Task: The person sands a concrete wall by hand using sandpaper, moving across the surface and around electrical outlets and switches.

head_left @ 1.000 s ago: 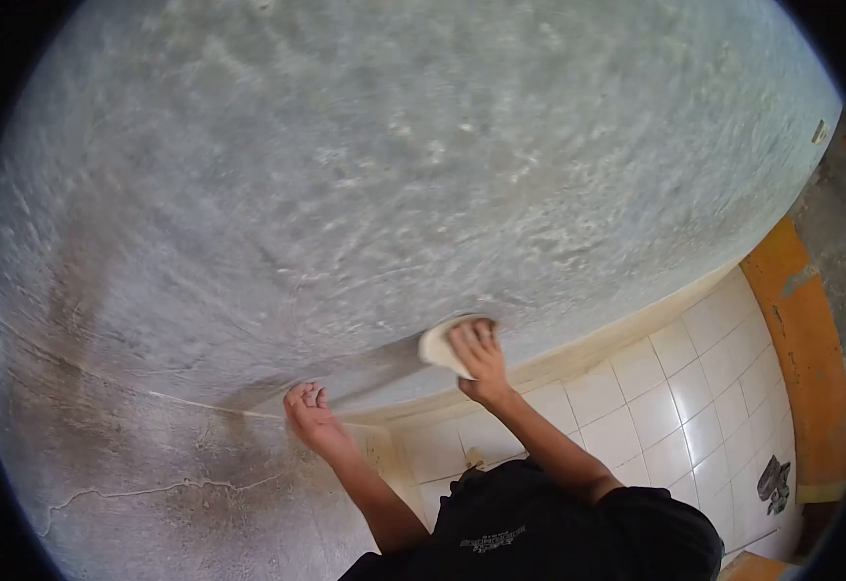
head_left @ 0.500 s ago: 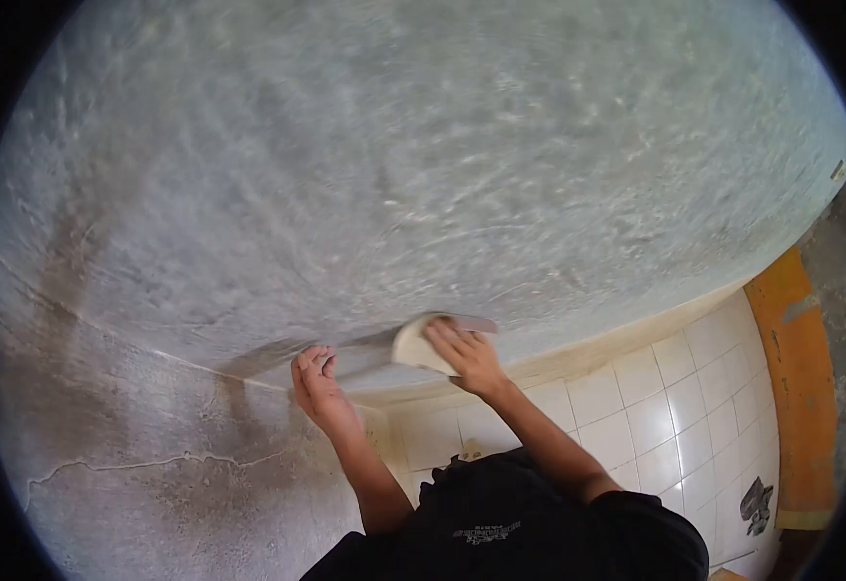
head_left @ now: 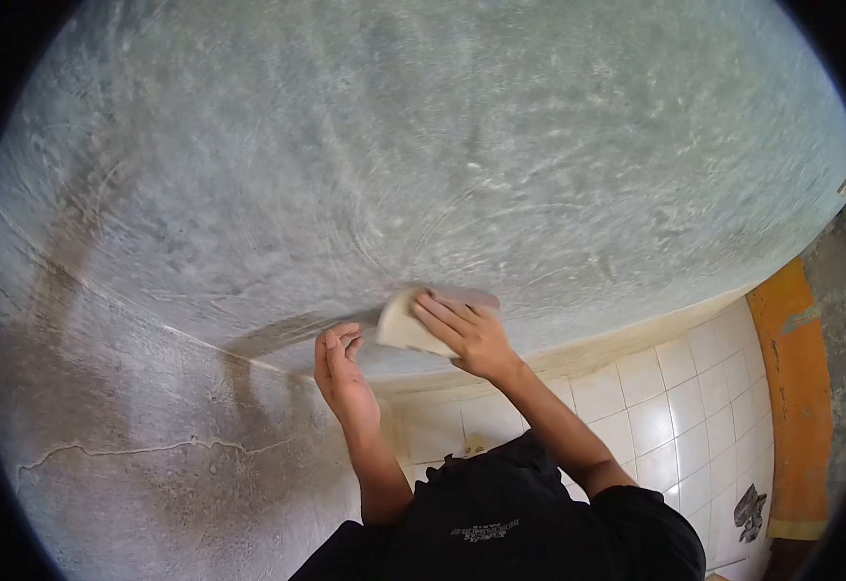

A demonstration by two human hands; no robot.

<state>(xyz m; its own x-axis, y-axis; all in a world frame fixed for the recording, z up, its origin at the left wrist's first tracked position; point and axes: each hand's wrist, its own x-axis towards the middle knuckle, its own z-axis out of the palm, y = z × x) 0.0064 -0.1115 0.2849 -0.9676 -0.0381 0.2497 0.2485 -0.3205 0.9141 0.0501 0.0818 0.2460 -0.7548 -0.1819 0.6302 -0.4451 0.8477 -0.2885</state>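
Observation:
My right hand (head_left: 481,341) lies over a cream-backed sheet that looks like sandpaper (head_left: 405,323), pressing it with extended fingers against the lower part of a grey, rough wall (head_left: 500,184). The sheet's left edge curves out past my fingertips, and a pinkish part shows on its right. To the left of the sheet, my left hand (head_left: 347,380) is raised near the wall corner. Its fingers are loosely bent, the thumb stands apart from them, and nothing shows between them.
A stained grey side wall (head_left: 152,484) with a long crack meets the main wall at the left. Below run white tiles (head_left: 650,426), with a dark scrap (head_left: 750,513) on them. An orange painted strip (head_left: 791,397) stands at the right.
My right hand and the sheet have shifted slightly up and left along the wall. My left hand has moved a little right and up, its fingers somewhat straighter.

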